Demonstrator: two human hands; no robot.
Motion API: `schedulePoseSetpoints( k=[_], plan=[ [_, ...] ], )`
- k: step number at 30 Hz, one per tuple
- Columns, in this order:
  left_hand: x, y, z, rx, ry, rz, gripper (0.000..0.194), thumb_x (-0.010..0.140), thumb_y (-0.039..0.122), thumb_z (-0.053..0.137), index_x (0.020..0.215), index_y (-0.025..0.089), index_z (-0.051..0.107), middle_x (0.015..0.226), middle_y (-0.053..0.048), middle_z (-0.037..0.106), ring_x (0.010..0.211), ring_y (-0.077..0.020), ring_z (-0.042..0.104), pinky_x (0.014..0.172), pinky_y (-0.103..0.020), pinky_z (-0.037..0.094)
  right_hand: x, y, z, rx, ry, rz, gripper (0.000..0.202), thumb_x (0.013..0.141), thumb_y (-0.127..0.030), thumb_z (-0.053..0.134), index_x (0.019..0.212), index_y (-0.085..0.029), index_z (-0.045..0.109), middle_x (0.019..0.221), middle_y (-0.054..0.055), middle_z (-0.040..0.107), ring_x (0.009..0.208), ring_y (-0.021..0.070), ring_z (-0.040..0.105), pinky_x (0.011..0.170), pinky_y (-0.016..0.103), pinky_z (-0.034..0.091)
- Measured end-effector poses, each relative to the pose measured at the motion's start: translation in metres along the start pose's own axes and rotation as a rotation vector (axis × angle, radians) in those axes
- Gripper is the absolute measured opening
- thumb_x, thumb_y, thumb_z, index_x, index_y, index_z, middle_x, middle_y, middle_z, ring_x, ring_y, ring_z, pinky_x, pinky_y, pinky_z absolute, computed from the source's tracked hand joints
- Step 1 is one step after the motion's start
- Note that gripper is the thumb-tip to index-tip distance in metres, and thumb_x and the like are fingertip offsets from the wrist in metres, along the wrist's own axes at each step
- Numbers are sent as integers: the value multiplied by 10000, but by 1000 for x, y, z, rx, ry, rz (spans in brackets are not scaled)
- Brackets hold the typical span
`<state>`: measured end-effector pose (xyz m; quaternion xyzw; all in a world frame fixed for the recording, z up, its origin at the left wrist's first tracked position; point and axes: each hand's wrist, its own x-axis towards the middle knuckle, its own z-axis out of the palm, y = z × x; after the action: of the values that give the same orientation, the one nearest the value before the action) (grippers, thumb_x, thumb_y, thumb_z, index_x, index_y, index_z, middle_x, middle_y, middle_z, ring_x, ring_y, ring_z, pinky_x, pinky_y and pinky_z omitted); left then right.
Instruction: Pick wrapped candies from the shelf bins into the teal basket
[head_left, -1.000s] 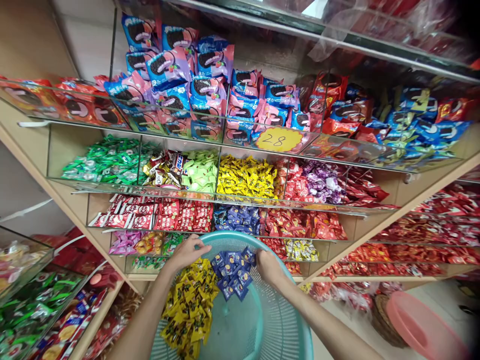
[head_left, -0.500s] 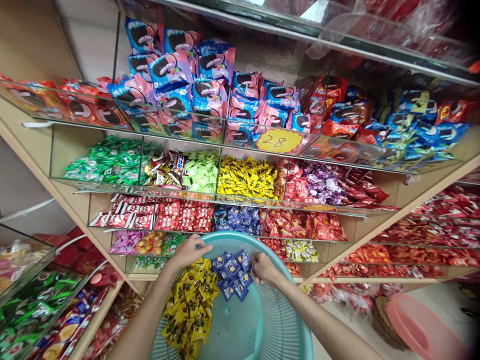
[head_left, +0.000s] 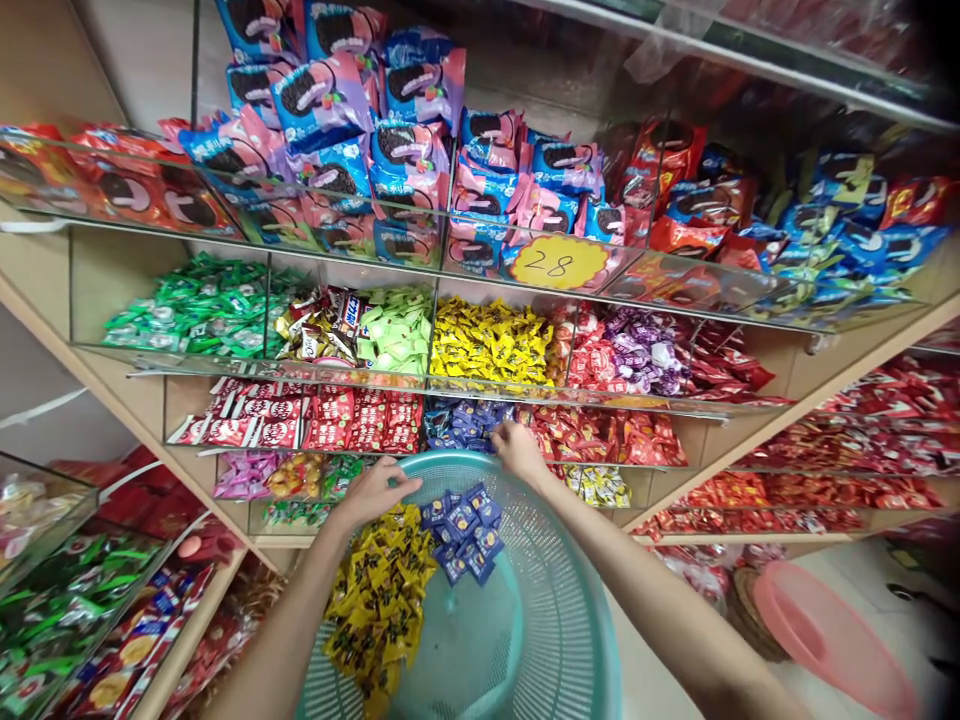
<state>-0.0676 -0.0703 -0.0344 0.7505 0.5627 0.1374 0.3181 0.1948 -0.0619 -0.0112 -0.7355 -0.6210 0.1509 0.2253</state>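
Teal plastic in the head view: a basket (head_left: 559,600) that could tip and spill if the left hand (head_left: 382,488), half-curled at the rim, bears too little weight; its hold cannot be told. Blue packets (head_left: 461,530) lie inside, between and below the hands, beside yellow packets (head_left: 379,600). The right hand (head_left: 517,450), fingers curled, reaches shelved blue sweets (head_left: 457,428); any pinch is hidden.

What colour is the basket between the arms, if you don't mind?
The basket is teal, clearest in the head view.

Candy shop: shelves (head_left: 795,412), wrapped sweets (head_left: 461,422), handwritten "28" tag (head_left: 560,262).
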Motion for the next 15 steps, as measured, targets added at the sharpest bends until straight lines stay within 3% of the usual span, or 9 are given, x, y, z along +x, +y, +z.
schedulePoseSetpoints(
  k=[4,7,11,15],
  plan=[
    [1,-1,2,26,2,-4,491,709,679,450,740,243,673,1141,-28,539,1012,-258,557,818,-303,409,36,-6,21,184,4,234,293,870,-283,448,1094,-104,510,703,62,672,500,124,600,540,200,421],
    [2,-1,2,32,7,-15,491,708,678,454,743,240,673,1154,-28,539,1019,-261,557,809,-301,410,48,-5,37,171,50,279,363,858,-332,477,1119,-81,486,771,107,679,531,142,620,564,217,444],
    [0,0,1,31,3,-37,494,708,686,450,741,247,673,1225,-22,506,1084,-277,521,791,-298,408,57,-2,44,142,122,329,357,809,-363,552,1049,-99,536,870,154,675,728,203,659,643,246,463],
    [0,0,2,36,10,-28,482,716,675,452,737,249,676,1154,-24,537,1035,-266,542,761,-290,410,65,0,44,148,144,356,264,774,-369,595,870,-124,596,773,155,679,749,235,658,650,268,464]
  ],
)
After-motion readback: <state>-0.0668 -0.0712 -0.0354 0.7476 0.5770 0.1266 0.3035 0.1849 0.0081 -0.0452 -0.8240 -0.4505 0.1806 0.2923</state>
